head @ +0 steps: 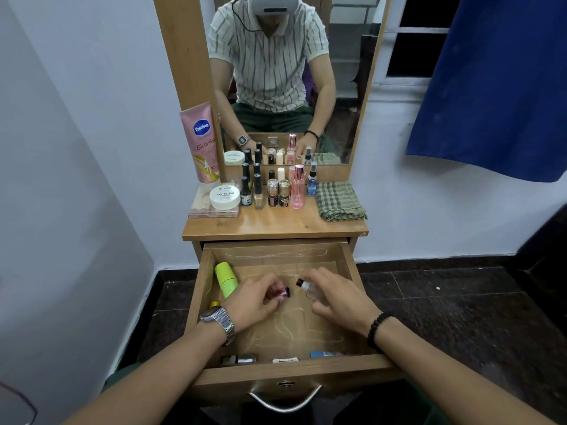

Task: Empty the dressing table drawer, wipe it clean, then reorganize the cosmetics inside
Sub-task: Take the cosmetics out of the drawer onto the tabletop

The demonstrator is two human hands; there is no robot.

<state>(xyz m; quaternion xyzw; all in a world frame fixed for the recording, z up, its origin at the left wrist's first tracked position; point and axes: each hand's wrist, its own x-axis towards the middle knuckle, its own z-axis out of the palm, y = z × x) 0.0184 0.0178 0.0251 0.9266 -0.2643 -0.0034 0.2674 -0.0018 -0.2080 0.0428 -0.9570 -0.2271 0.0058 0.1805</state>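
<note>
Emptying step: left hand pinches pink bottle, right hand grips clear bottle (next: lift both to tabletop).

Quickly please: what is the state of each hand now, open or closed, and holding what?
Left hand: closed, gripping a small pink bottle in the drawer.
Right hand: closed, gripping a clear glass bottle.
</note>
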